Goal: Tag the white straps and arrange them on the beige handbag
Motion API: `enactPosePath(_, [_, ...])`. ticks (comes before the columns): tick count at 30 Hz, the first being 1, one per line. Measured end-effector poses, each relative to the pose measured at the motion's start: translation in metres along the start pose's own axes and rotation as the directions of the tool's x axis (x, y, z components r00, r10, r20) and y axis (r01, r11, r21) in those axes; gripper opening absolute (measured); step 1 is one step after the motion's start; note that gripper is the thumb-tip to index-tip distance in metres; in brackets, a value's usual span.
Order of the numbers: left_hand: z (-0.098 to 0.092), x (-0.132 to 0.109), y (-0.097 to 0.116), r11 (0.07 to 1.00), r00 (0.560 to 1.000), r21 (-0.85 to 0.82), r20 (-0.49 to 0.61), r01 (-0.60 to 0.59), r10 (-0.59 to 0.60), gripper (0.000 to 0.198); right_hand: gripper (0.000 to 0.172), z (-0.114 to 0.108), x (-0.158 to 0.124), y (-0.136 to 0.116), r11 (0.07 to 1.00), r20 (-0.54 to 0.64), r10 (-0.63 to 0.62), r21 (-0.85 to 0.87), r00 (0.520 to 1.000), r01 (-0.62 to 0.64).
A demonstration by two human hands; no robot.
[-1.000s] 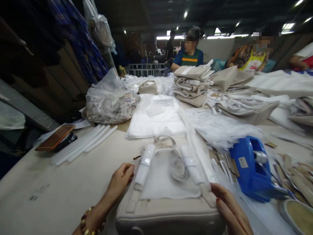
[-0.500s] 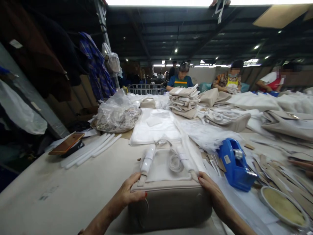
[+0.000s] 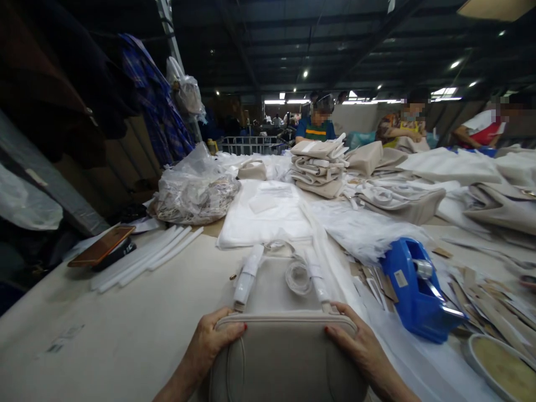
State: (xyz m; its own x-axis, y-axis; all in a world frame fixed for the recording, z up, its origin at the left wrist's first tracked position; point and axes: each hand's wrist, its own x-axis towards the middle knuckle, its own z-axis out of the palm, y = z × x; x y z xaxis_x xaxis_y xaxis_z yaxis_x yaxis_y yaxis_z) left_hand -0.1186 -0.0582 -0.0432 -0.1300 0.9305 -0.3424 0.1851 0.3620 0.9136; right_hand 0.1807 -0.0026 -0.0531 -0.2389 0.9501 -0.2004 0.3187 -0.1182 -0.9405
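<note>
A beige handbag (image 3: 288, 357) is on the table right in front of me, its broad panel facing me. My left hand (image 3: 215, 338) grips its upper left corner, thumb on the near face and fingers behind the edge. At the upper right corner my right hand (image 3: 354, 340) pinches the bag the same way. Behind the top edge stand the bag's handle ends, wrapped in white film (image 3: 248, 276), with a coiled strap (image 3: 298, 277) in clear wrap between them. The bag's lower part runs out of view.
Right of the bag stands a blue tape dispenser (image 3: 419, 290), near a round dish (image 3: 502, 365) and scattered strips. White foam sheets (image 3: 259, 215) and a stack of folded beige bags (image 3: 318, 167) lie beyond. White rods (image 3: 146, 259) and a phone (image 3: 103, 245) lie left. Several co-workers sit opposite.
The bag has tipped so its panel faces me more. My right thumb has come round onto the near face, and my left hand has shifted slightly along the corner.
</note>
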Motion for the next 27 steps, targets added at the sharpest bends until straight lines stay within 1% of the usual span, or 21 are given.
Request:
enactPosePath(2, [0.003, 0.009, -0.003, 0.999, 0.999, 0.025, -0.047, 0.027, -0.025, 0.042, 0.055, 0.002, 0.006, -0.001, 0.997, -0.021, 0.061, -0.046, 0.998, -0.062])
enactPosePath(4, [0.007, 0.017, -0.006, 0.998, 0.994, 0.05, -0.103, 0.049, -0.044, 0.043, 0.054, 0.006, 0.012, -0.002, 0.989, -0.08, 0.096, -0.1, 0.992, -0.104])
enactPosePath(7, [0.012, 0.027, -0.01, 0.988, 0.985, 0.136, -0.166, 0.071, -0.048, 0.043, 0.051, 0.011, 0.024, 0.003, 0.963, -0.143, 0.089, -0.241, 0.986, -0.122])
enactPosePath(9, [0.013, 0.03, -0.013, 0.978, 0.984, 0.196, -0.172, 0.07, -0.036, 0.042, 0.049, 0.012, 0.029, 0.011, 0.929, -0.13, 0.092, -0.347, 0.987, -0.132])
enactPosePath(10, [0.013, 0.032, -0.015, 0.973, 0.985, 0.219, -0.169, 0.071, -0.034, 0.043, 0.047, 0.013, 0.031, 0.016, 0.907, -0.124, 0.083, -0.401, 0.989, -0.127])
enactPosePath(11, [0.013, 0.033, -0.017, 0.969, 0.986, 0.233, -0.164, 0.075, -0.037, 0.043, 0.045, 0.014, 0.031, 0.022, 0.88, -0.134, 0.035, -0.466, 0.99, -0.094])
enactPosePath(12, [0.013, 0.034, -0.018, 0.966, 0.986, 0.243, -0.16, 0.084, -0.045, 0.043, 0.044, 0.015, 0.031, 0.027, 0.837, -0.165, -0.066, -0.546, 0.984, -0.035])
enactPosePath(13, [0.012, 0.035, -0.018, 0.963, 0.986, 0.253, -0.16, 0.095, -0.055, 0.043, 0.043, 0.018, 0.03, 0.032, 0.768, -0.207, -0.213, -0.639, 0.955, 0.032])
enactPosePath(14, [0.012, 0.035, -0.018, 0.958, 0.984, 0.266, -0.164, 0.108, -0.066, 0.044, 0.041, 0.022, 0.029, 0.035, 0.67, -0.239, -0.388, -0.736, 0.89, 0.095])
enactPosePath(15, [0.012, 0.035, -0.018, 0.952, 0.983, 0.283, -0.169, 0.119, -0.072, 0.043, 0.038, 0.028, 0.027, 0.036, 0.554, -0.233, -0.559, -0.818, 0.796, 0.151])
enactPosePath(16, [0.011, 0.035, -0.017, 0.947, 0.983, 0.297, -0.169, 0.122, -0.073, 0.042, 0.036, 0.034, 0.026, 0.036, 0.435, -0.177, -0.692, -0.876, 0.7, 0.208])
enactPosePath(17, [0.011, 0.034, -0.016, 0.944, 0.984, 0.307, -0.164, 0.122, -0.073, 0.041, 0.038, 0.041, 0.025, 0.033, 0.32, -0.081, -0.775, -0.906, 0.627, 0.279])
enactPosePath(19, [0.012, 0.03, -0.013, 0.938, 0.982, 0.323, -0.173, 0.128, -0.075, 0.039, 0.044, 0.055, 0.024, 0.026, 0.127, 0.146, -0.829, -0.891, 0.54, 0.436])
enactPosePath(20, [0.014, 0.028, -0.012, 0.932, 0.978, 0.34, -0.2, 0.121, -0.053, 0.04, 0.044, 0.06, 0.024, 0.021, 0.063, 0.231, -0.828, -0.867, 0.511, 0.494])
enactPosePath(21, [0.015, 0.027, -0.012, 0.922, 0.969, 0.375, -0.248, 0.096, 0.001, 0.042, 0.042, 0.064, 0.024, 0.017, 0.027, 0.273, -0.827, -0.855, 0.492, 0.519])
enactPosePath(22, [0.018, 0.026, -0.011, 0.9, 0.948, 0.432, -0.306, 0.053, 0.091, 0.047, 0.039, 0.067, 0.025, 0.014, 0.018, 0.274, -0.831, -0.857, 0.484, 0.516])
enactPosePath(23, [0.022, 0.027, -0.009, 0.862, 0.91, 0.507, -0.357, 0.0, 0.21, 0.053, 0.036, 0.069, 0.026, 0.011, 0.026, 0.254, -0.839, -0.864, 0.48, 0.503])
enactPosePath(24, [0.026, 0.03, -0.006, 0.806, 0.86, 0.589, -0.381, -0.057, 0.339, 0.059, 0.035, 0.069, 0.026, 0.01, 0.038, 0.234, -0.848, -0.869, 0.476, 0.494])
enactPosePath(25, [0.03, 0.033, -0.002, 0.74, 0.808, 0.665, -0.379, -0.101, 0.451, 0.065, 0.035, 0.069, 0.027, 0.009, 0.043, 0.225, -0.854, -0.869, 0.47, 0.493])
enactPosePath(26, [0.035, 0.039, 0.004, 0.678, 0.769, 0.725, -0.361, -0.124, 0.527, 0.072, 0.035, 0.068, 0.028, 0.009, 0.044, 0.219, -0.859, -0.869, 0.463, 0.493])
enactPosePath(27, [0.04, 0.045, 0.012, 0.633, 0.751, 0.764, -0.343, -0.126, 0.564, 0.078, 0.034, 0.068, 0.029, 0.009, 0.045, 0.215, -0.863, -0.869, 0.457, 0.493])
